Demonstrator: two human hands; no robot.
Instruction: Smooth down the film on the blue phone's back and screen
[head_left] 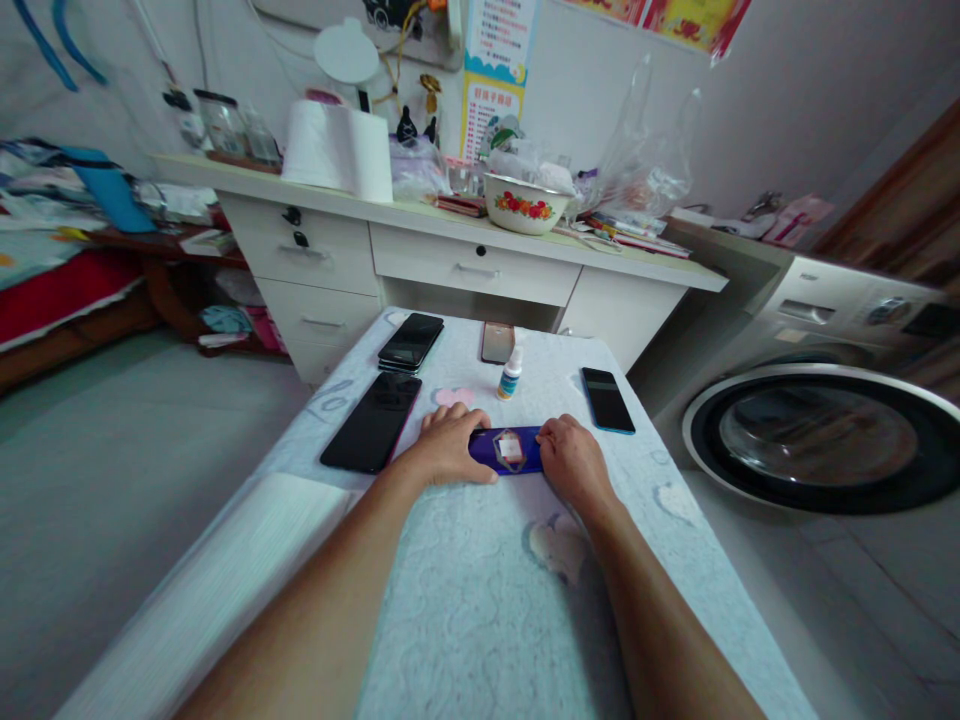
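A blue-purple phone (486, 449) lies crosswise on the cloth-covered table, showing a diamond-shaped design and a pale square patch. My left hand (448, 447) grips its left end, with fingers at the far and near edges. At the right end, my right hand (574, 458) is closed on the phone with its fingers curled. Just beyond it stands a small white dropper bottle (510, 378) with a blue and yellow label. To the left lies a large black tablet (373, 422), close to my left hand.
Behind the tablet is a stack of dark phones (411, 340). Another phone (497, 342) lies at the table's far edge, and a blue-edged phone (607, 400) at the right. A white desk (476, 262) stands beyond; a washing machine (810, 330) is at the right.
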